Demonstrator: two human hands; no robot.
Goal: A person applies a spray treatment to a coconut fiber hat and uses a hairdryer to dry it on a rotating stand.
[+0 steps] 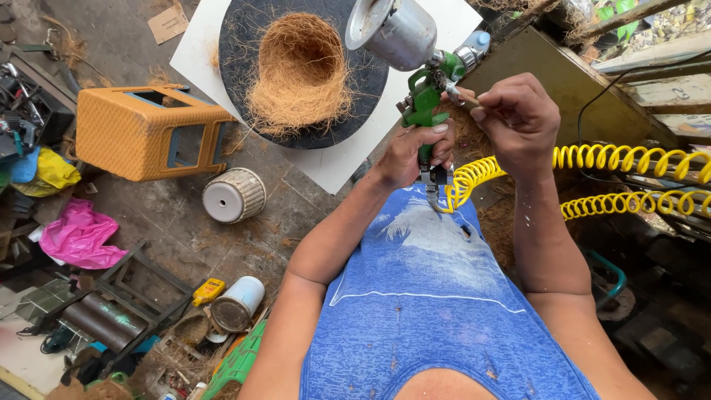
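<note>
The left hand [415, 152] has its grip clamped round the handle of the green spray gun [422, 104], its metal cup [392, 30] tilted above. Just right of that, the right hand [518, 118] pinches a small knob at the gun's side. Beyond both, the coir nest [300, 74] sits shaped on its black disc [237, 52], with spraying seemingly not begun.

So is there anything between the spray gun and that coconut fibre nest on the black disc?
Nothing visible. The spray gun, held in the left hand with the right hand at its knob, sits just beside the fibre nest.

Both bare forearms reach forward, left hand [412, 152] curled in a fist, right hand [518, 118] pinching beside it.
</note>
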